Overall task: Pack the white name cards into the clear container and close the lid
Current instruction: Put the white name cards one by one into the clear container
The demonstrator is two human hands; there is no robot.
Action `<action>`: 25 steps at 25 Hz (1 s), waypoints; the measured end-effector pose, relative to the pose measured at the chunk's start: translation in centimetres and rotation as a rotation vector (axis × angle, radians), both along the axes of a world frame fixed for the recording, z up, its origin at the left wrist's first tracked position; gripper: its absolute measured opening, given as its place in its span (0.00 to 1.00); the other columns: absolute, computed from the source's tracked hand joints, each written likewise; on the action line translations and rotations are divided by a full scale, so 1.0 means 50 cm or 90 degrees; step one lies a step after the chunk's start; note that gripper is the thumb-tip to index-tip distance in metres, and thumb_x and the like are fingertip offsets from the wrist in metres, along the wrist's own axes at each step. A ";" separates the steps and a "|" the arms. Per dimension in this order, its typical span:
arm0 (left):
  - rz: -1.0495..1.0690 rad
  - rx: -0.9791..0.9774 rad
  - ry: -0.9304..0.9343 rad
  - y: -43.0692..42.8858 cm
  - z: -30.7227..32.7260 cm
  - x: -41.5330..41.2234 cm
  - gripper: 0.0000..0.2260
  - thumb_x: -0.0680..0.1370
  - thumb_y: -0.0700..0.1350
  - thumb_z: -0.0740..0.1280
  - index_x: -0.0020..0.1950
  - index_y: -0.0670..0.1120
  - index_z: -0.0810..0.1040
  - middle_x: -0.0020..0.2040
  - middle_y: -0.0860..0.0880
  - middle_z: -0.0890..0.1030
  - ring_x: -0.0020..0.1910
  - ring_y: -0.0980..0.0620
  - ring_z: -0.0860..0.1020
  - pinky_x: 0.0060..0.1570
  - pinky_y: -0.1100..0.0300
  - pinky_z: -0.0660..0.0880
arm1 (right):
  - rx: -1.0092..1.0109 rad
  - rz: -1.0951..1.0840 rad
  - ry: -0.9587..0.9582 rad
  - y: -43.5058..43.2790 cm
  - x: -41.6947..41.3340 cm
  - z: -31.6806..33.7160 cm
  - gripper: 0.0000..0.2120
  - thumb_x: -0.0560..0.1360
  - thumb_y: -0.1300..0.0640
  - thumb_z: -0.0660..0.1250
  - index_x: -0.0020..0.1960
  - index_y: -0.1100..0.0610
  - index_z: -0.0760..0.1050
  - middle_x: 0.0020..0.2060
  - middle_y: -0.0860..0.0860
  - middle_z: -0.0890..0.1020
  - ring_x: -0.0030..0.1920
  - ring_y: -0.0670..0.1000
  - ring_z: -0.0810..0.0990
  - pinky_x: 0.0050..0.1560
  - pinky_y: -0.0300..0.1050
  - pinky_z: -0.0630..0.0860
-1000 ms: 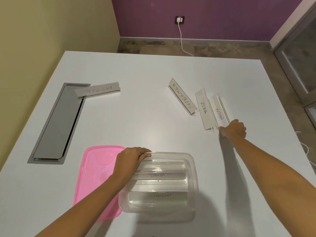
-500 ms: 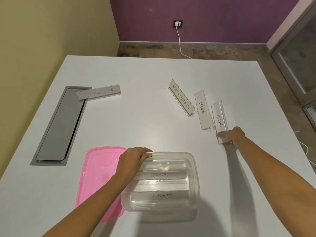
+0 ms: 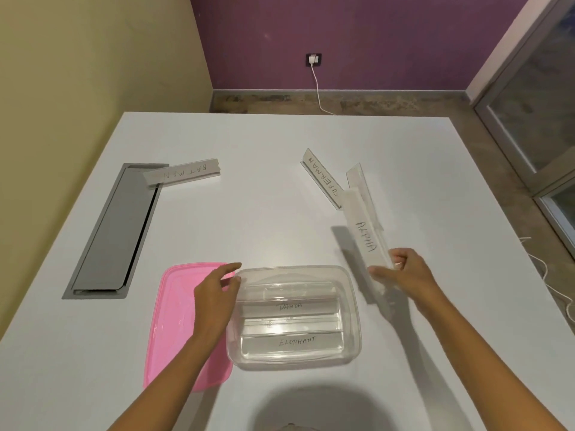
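The clear container (image 3: 353, 309) sits on the white table near me, with the PANDA card (image 3: 289, 307) and the ELEPHANT card (image 3: 292, 342) lying inside. My left hand (image 3: 214, 297) rests at its left rim, fingers loosely apart, not gripping. My right hand (image 3: 401, 272) holds the ALPHA card (image 3: 365, 234) by its near end, lifted off the table just right of the container. The ZEBRA card (image 3: 357, 177) lies partly hidden behind it. The SUPERMAN card (image 3: 322, 178) lies left of those. The BATMAN card (image 3: 183, 174) lies far left. The pink lid (image 3: 177, 325) lies flat left of the container.
A grey cable hatch (image 3: 115, 231) is set into the table at the left. White cables (image 3: 544, 269) trail on the floor past the table's right edge. A glass door (image 3: 535, 98) stands at the far right.
My right hand has lifted the ALPHA card off the table and brought it toward the container. My left hand has loosened from the container's rim.
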State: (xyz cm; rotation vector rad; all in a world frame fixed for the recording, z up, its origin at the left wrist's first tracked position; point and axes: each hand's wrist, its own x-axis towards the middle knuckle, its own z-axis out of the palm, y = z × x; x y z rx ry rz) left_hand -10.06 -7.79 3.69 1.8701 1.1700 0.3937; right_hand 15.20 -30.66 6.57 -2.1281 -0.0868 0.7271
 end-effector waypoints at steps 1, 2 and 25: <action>0.019 -0.019 0.002 -0.002 0.000 -0.008 0.12 0.76 0.40 0.67 0.59 0.48 0.80 0.57 0.51 0.82 0.46 0.58 0.79 0.43 0.78 0.67 | 0.001 0.047 -0.012 0.001 -0.039 0.008 0.27 0.62 0.59 0.80 0.56 0.56 0.72 0.45 0.50 0.75 0.41 0.49 0.76 0.38 0.43 0.76; 0.031 -0.035 0.004 -0.004 0.000 -0.014 0.12 0.76 0.40 0.67 0.59 0.48 0.80 0.56 0.52 0.83 0.43 0.61 0.78 0.42 0.78 0.67 | -0.003 0.097 -0.023 0.001 -0.074 0.013 0.27 0.61 0.59 0.81 0.56 0.56 0.72 0.46 0.51 0.75 0.42 0.50 0.75 0.38 0.42 0.74; 0.063 -0.097 -0.039 -0.014 0.013 -0.030 0.12 0.75 0.39 0.66 0.56 0.48 0.81 0.55 0.49 0.83 0.53 0.52 0.78 0.58 0.58 0.72 | -0.332 0.640 -0.270 0.078 -0.290 -0.075 0.21 0.71 0.71 0.59 0.63 0.60 0.67 0.58 0.58 0.72 0.56 0.59 0.74 0.47 0.50 0.73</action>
